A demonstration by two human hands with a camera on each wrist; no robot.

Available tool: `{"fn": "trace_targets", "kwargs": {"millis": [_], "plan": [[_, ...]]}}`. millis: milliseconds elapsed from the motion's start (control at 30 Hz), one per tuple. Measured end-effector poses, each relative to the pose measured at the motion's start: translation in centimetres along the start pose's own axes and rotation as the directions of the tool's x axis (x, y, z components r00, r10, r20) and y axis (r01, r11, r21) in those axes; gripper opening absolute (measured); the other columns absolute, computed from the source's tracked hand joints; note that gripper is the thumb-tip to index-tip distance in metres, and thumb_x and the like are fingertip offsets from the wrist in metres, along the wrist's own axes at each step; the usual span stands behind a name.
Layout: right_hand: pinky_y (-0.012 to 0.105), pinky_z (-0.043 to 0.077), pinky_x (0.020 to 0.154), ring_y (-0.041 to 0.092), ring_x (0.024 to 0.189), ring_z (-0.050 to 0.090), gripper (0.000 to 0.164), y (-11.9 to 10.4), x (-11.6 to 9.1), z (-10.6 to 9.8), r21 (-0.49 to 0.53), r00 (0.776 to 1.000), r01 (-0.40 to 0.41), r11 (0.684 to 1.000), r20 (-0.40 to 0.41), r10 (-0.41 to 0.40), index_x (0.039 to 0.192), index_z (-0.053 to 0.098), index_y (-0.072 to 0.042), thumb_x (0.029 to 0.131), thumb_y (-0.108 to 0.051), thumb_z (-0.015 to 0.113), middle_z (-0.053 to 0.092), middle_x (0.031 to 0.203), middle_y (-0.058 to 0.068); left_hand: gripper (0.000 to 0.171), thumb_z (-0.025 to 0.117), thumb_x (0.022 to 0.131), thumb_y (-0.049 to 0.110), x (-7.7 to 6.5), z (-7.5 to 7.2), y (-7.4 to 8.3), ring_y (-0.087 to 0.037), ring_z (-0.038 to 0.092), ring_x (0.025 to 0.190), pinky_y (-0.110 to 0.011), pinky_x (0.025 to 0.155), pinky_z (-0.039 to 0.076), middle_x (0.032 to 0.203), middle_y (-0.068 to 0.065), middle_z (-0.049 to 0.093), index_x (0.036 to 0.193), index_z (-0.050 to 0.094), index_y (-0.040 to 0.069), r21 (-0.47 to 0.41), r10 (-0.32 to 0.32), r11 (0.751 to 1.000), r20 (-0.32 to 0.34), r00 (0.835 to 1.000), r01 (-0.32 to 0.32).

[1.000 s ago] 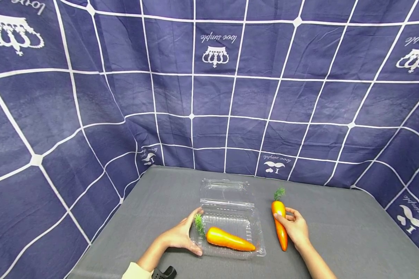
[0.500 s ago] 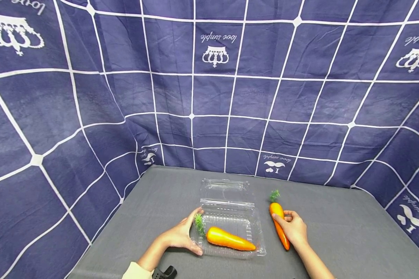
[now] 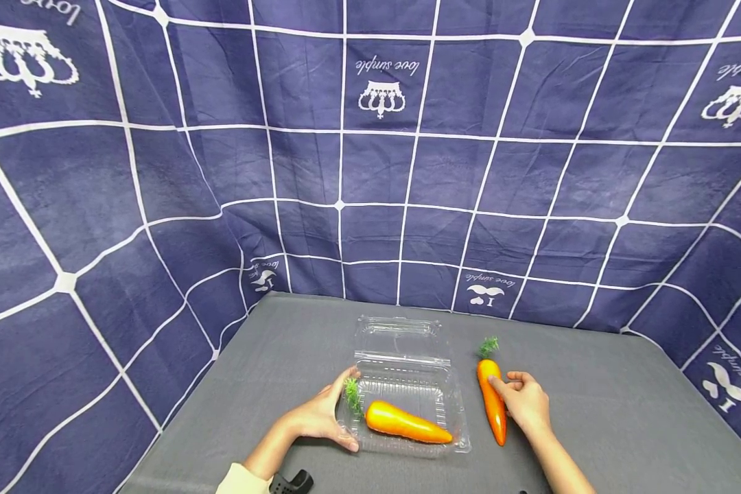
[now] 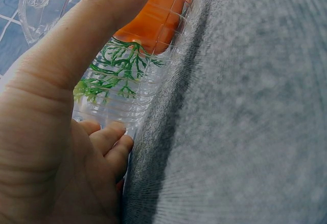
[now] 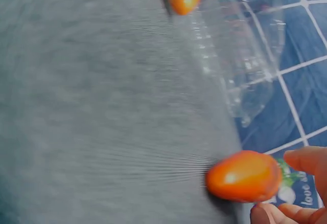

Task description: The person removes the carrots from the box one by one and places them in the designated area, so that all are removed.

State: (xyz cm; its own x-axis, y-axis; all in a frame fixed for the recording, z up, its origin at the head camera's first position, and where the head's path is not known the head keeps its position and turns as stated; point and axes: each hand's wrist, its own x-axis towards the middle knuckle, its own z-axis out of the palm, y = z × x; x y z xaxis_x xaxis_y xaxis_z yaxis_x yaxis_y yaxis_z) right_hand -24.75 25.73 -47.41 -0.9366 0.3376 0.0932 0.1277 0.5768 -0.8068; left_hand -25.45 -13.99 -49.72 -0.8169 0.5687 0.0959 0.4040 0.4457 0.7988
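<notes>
Orange with a green leafy top, the boxed carrot is one of two; it lies slantwise in the one clear plastic box, leaves at the left end, tip toward the near right corner. That box sits open on the grey table, its single lid laid back on the far side. The second carrot is to the right of the box and apart from it, leaves pointing away from you; you cannot tell whether its underside meets the cloth. Of your two hands, the left hand has a wide grip, thumb and fingers spread round the left end of the box and touching it, with the leaves between them; your left wrist view shows them through the clear wall. Your right hand has a narrow grip, pinching the second carrot, thumb across its upper part and fingers on its right side. One dark wristband shows below your left hand.
</notes>
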Motion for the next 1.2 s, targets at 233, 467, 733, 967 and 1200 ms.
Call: {"fn": "trace_targets", "kwargs": {"millis": [233,467,733,967,1200], "plan": [[0.03,0.055,0.053,0.013,0.061,0.064,0.052,-1.9,0.0,-1.0,0.139,1.0,-0.011,0.99,0.013,0.009,0.121,0.056,0.008,0.089,-0.03,0.072,0.069,0.092,0.015,0.131,0.096,0.055,0.033,0.0,-0.1,-0.2,-0.034,0.03,0.136,-0.058,0.108,0.025,0.154,-0.011,0.032,0.153,0.014,0.003,0.007,0.009,1.0,-0.004,1.0,-0.009],[0.029,0.055,0.055,0.017,0.065,0.065,0.048,-4.3,-0.8,-0.3,0.279,0.998,0.002,0.96,0.065,-0.021,0.122,0.055,0.006,0.09,-0.026,0.072,0.068,0.089,0.008,0.132,0.096,0.055,0.034,0.0,-0.1,-0.4,-0.034,0.03,0.136,-0.057,0.108,0.026,0.154,-0.01,0.031,0.153,0.014,0.003,0.006,0.008,1.0,-0.004,1.0,-0.008],[0.028,0.054,0.055,0.016,0.065,0.063,0.045,-6.0,-2.1,2.5,0.34,0.989,0.083,0.937,0.084,-0.119,0.119,0.058,0.005,0.089,-0.025,0.073,0.067,0.088,0.008,0.131,0.096,0.055,0.033,-0.2,-0.1,-0.4,-0.034,0.032,0.136,-0.055,0.109,0.026,0.154,-0.01,0.032,0.153,0.014,0.002,0.013,0.016,1.0,-0.006,1.0,-0.016],[0.028,0.053,0.055,0.018,0.066,0.061,0.043,-8.0,-3.8,4.6,0.396,0.961,0.134,0.908,0.174,-0.217,0.121,0.056,0.005,0.088,-0.015,0.074,0.065,0.085,0.005,0.131,0.096,0.056,0.034,-0.2,0.0,-0.3,-0.034,0.031,0.136,-0.056,0.109,0.026,0.154,-0.011,0.032,0.153,0.014,0.003,0.015,0.006,1.0,-0.005,1.0,-0.005],[0.025,0.05,0.052,0.014,0.061,0.058,0.037,-9.1,-5.0,6.2,0.41,0.929,0.167,0.897,0.24,-0.283,0.114,0.061,0.003,0.085,-0.014,0.076,0.063,0.079,0.004,0.131,0.096,0.055,0.035,-0.1,0.1,-0.2,-0.034,0.031,0.136,-0.057,0.109,0.026,0.153,-0.01,0.032,0.154,0.014,0.005,0.019,0.007,1.0,-0.006,1.0,-0.007]]}}
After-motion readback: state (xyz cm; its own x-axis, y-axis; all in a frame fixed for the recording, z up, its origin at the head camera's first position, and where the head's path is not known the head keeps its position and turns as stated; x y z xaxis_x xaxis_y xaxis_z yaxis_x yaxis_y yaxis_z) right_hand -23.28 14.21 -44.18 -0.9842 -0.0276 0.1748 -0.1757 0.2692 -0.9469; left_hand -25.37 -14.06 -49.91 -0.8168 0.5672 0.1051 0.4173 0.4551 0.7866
